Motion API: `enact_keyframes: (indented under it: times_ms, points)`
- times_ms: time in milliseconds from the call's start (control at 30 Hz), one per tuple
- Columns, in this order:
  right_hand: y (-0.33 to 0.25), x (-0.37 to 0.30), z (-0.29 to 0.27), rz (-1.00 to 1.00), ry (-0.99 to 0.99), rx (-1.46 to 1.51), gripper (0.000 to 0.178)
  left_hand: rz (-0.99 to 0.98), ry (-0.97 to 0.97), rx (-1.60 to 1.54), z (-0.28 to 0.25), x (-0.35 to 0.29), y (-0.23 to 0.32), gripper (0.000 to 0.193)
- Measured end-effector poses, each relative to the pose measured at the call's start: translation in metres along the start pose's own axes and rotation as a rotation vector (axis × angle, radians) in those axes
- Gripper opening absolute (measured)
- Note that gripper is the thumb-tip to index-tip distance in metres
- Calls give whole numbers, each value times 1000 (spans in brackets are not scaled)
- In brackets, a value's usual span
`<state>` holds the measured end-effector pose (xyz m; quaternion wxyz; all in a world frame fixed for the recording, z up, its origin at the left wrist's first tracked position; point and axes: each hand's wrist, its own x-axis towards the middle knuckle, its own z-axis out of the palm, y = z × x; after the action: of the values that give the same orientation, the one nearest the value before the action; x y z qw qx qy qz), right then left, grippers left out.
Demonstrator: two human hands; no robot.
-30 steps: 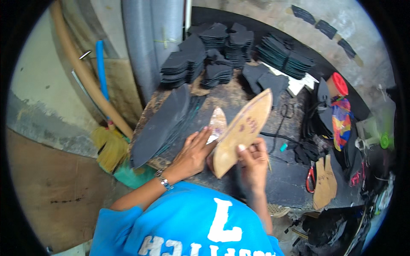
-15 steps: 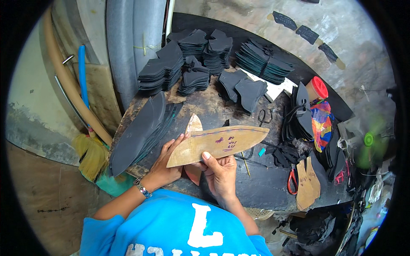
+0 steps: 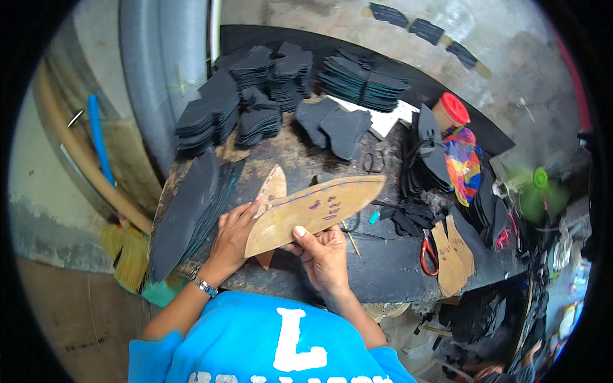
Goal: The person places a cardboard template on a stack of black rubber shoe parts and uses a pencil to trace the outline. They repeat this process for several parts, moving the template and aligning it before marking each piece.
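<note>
Two hands share one long, pointed tan pattern board (image 3: 316,212), a flat leaf-shaped template with purple markings on its face. It lies nearly level just above the worn dark worktable (image 3: 383,268), its tip aimed to the person's right. To handle it well, I judge the thumb should stay on top near the blunt end while the other hand steadies the edge, so the board neither twists nor slides over what lies beneath.

Right hand (image 3: 325,255) is closed on the board's near blunt end, thumb pressed on top. Left hand (image 3: 231,237) rests fingertips against the board's left edge; whether it truly grips cannot be told. A second, smaller tan pointed template (image 3: 273,185) pokes out from under the board. Left of the hands lies a fanned stack of long black sole-shaped sheets (image 3: 188,214). Further back sit piles of small black cut pieces (image 3: 255,96). Red-handled scissors (image 3: 426,254) lie well to the right.
</note>
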<state>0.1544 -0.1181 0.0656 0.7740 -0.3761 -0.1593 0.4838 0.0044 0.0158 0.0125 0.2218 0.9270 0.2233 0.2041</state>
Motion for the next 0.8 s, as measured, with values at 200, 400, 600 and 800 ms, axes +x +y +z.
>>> enact_keyframes:
  times_ms: [200,400,600,800]
  points:
    - [-64,6,-33,322,-39,-1192,35,-5,47,9,5,7,-5,42]
    - [-209,6,-130,-538,368,-959,19,23,-8,92,8,2,-4,45]
    - [-316,97,-307,-622,1110,-1434,29,-2,-40,106,6,5,0,45]
    - [-302,124,-354,-70,1126,-1729,46,-79,-72,52,2,7,5,42]
